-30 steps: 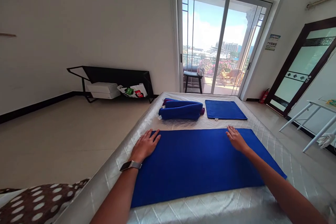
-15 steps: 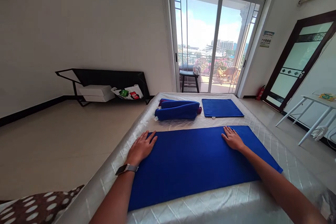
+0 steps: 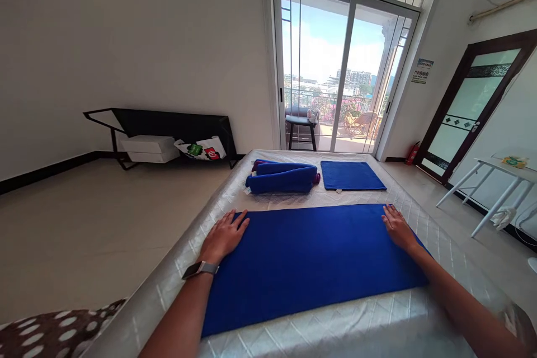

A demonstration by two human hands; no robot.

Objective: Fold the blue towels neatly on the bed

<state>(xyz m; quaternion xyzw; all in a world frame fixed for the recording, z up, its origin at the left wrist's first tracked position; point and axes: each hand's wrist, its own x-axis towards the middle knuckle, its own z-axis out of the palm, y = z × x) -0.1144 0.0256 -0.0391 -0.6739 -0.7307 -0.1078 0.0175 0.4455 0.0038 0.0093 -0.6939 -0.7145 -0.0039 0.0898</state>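
Note:
A long blue towel [image 3: 310,257] lies spread flat across the mattress [image 3: 361,319] in front of me. My left hand [image 3: 224,235] rests flat at its far left corner, fingers apart, with a watch on the wrist. At the far right corner, my right hand [image 3: 398,226] lies palm down with its fingers stretched out, over the towel's right edge. Neither hand grips anything. Beyond the towel sits a pile of folded blue towels [image 3: 283,178], with some purple cloth showing at the ends. A smaller folded blue towel [image 3: 352,175] lies flat to the right of that pile.
Brown polka-dot fabric [image 3: 54,333] is at the lower left. Against the left wall stands a black frame [image 3: 168,123] with a white box [image 3: 149,148] and a printed bag [image 3: 203,149]. A white table [image 3: 507,168] stands at the right. Sliding glass doors [image 3: 344,67] are behind the mattress.
My right hand has slid to the right across the towel, from inside its far edge to the right corner. My left hand stays at the left corner. The view has shifted slightly.

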